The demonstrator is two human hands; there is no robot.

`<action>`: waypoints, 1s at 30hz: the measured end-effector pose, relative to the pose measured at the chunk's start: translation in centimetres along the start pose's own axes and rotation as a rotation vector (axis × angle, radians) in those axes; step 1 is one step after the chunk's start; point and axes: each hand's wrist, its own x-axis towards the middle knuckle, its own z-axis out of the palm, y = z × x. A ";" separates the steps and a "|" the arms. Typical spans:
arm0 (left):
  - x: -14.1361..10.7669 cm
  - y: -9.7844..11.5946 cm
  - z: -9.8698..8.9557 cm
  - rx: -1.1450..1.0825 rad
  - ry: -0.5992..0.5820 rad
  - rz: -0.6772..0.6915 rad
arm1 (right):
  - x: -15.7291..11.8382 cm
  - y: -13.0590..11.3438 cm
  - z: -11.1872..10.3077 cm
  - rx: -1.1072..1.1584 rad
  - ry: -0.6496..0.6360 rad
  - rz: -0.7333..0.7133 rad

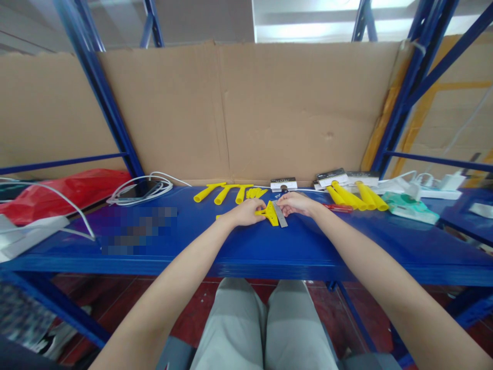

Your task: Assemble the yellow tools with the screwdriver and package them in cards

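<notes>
Over the middle of the blue table (pixel 246 249), my left hand (pixel 248 212) is closed round a yellow scraper handle (pixel 271 213), its wide end pointing right. My right hand (pixel 295 204) pinches a flat grey metal blade (pixel 280 215) by its upper part. The blade lies right beside the wide end of the yellow piece; whether the two touch is hard to tell. Behind my hands several yellow handles (pixel 223 194) lie in a row, with a small pile of yellow pieces (pixel 256 192) at its right end.
Yellow scrapers (pixel 346 197) and a red tool (pixel 339 208) lie right of my hands. Farther right are a green-white packet (pixel 410 206) and a power strip (pixel 439 193). A coiled white cable (pixel 140 190) and a red bag (pixel 65 192) sit left. Cardboard (pixel 269 113) stands behind.
</notes>
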 end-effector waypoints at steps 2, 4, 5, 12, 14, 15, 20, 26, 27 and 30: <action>0.1 -0.1 0.1 0.006 0.006 0.005 | -0.1 -0.1 0.2 -0.022 -0.001 0.040; 0.1 -0.1 0.2 0.010 0.011 0.009 | -0.1 -0.2 0.4 -0.053 0.005 0.076; 0.1 -0.1 0.2 0.010 0.014 0.010 | -0.1 -0.2 0.5 -0.064 0.007 0.088; 0.0 0.2 0.1 -0.031 0.044 -0.005 | -0.1 -0.3 1.0 -0.120 0.035 0.090; -0.1 0.3 0.1 -0.046 0.062 -0.002 | -0.1 -0.3 1.1 -0.139 0.050 0.090; -0.1 0.2 0.1 -0.053 0.070 0.006 | -0.1 -0.3 1.2 -0.145 0.055 0.090; -0.1 -0.1 0.4 -0.052 0.075 0.068 | -0.3 -0.5 1.3 -0.150 0.075 0.088; -0.3 0.5 0.2 -0.004 0.015 0.176 | -0.1 -0.3 1.2 -0.101 0.067 0.037; -0.4 0.6 0.2 0.010 -0.004 0.193 | 0.0 -0.2 1.2 -0.095 0.065 0.024; -0.4 0.9 0.1 0.048 -0.031 0.208 | 0.2 0.0 1.1 -0.083 0.051 -0.010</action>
